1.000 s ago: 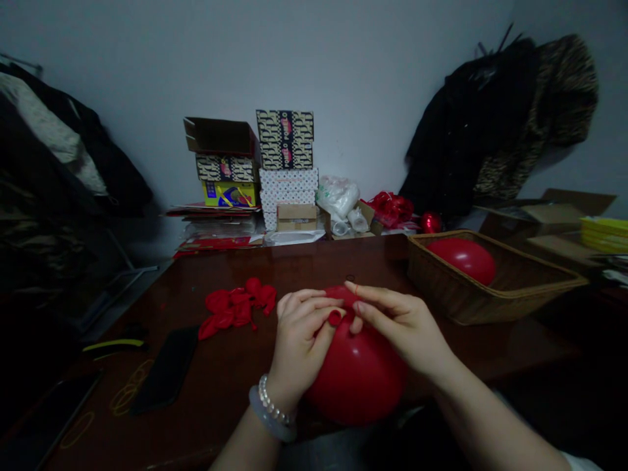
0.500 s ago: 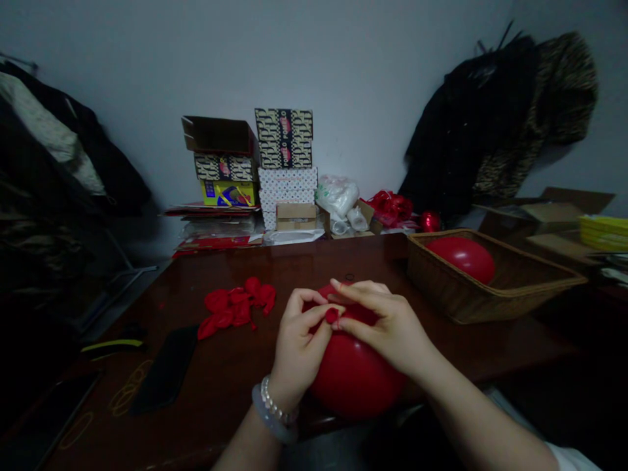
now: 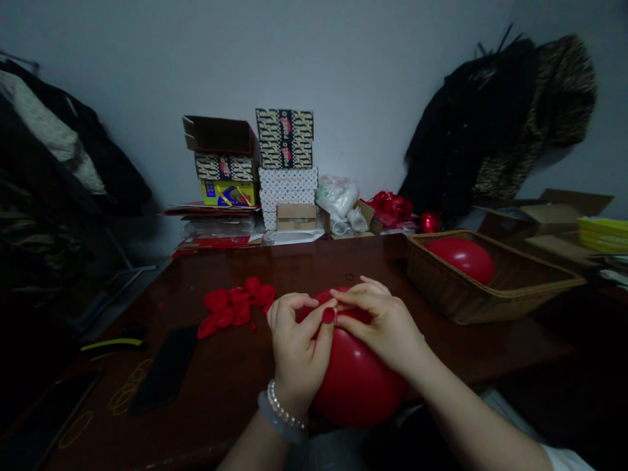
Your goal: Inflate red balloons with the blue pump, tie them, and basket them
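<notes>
An inflated red balloon (image 3: pixel 360 383) rests at the table's front edge, its neck pointing up between my hands. My left hand (image 3: pixel 299 340), with a beaded bracelet and a bangle at the wrist, pinches the rolled mouth of the balloon between thumb and forefinger. From the other side, my right hand (image 3: pixel 380 317) closes its thumb and fingertips at the neck, close against the left fingertips. Whether a thin band or string is wound there is too small to tell. Several limp red balloons (image 3: pixel 235 304) lie in a pile left of my hands.
At right stands a wicker basket (image 3: pixel 495 307) with another inflated red balloon (image 3: pixel 461 258) inside. A dark phone (image 3: pixel 167 369) and several yellow rubber bands (image 3: pixel 125 396) lie at left. Stacked boxes (image 3: pixel 287 190) line the back wall, beside a plastic bag (image 3: pixel 338 195).
The fingers of both hands have shifted slightly around the balloon's neck. My left hand has turned a little, and its grip on the rolled mouth stays.
</notes>
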{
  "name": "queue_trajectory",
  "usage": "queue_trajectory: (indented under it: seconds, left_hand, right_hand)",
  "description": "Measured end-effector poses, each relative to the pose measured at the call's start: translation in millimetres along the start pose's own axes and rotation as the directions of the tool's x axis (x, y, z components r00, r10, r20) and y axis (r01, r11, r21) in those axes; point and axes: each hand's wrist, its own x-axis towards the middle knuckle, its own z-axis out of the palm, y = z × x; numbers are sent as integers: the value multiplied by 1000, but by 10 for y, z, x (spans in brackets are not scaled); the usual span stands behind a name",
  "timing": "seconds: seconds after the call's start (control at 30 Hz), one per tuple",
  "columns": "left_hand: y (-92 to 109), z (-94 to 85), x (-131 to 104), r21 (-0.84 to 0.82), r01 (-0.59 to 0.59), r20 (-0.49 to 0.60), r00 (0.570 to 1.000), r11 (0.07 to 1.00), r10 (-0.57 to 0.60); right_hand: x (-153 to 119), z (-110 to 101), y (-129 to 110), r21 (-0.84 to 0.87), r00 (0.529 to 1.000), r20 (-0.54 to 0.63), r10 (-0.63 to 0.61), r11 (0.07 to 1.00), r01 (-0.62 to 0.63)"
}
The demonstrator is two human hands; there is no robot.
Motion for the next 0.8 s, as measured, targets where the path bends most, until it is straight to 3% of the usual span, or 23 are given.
queue_trajectory:
  seconds: [0.17,0.37,0.47,0.53,0.6,0.67,0.73,0.8]
  left_hand:
    - [1,-20,-23,125,-87,-84,992,988,98]
    - [23,-14,-14,58,-49,-58,997,997,53]
    - [-1,-20,21,-41,14,17,1000,999,-13]
    - [-51,-52,62,-176,65,144,989,982,-39]
    - [-119,-105,110,-357,123,253,967,926,-31]
    - [-182,-170,159,-512,183,247,967,839,-60]
    - [-212,-233,208,-536,227,235,965,813,-115]
    - [-203,-286,257,-444,217,281,955,869,-95]
  right_hand:
    - [8,6,-41,-69,998,17,-53,996,54]
    - [13,-13,-90,-77,987,72,-143,986,149]
    - [6,-37,-98,-87,986,71,-154,983,160]
    - [-2,-63,-110,-90,985,75,-156,982,163]
    - [-11,-92,-130,-94,984,86,-159,982,167]
    - [-22,-118,-153,-96,981,100,-164,980,174]
    - [-32,-138,-171,-100,978,118,-171,978,183]
    - [-40,-154,-181,-104,973,141,-181,975,196]
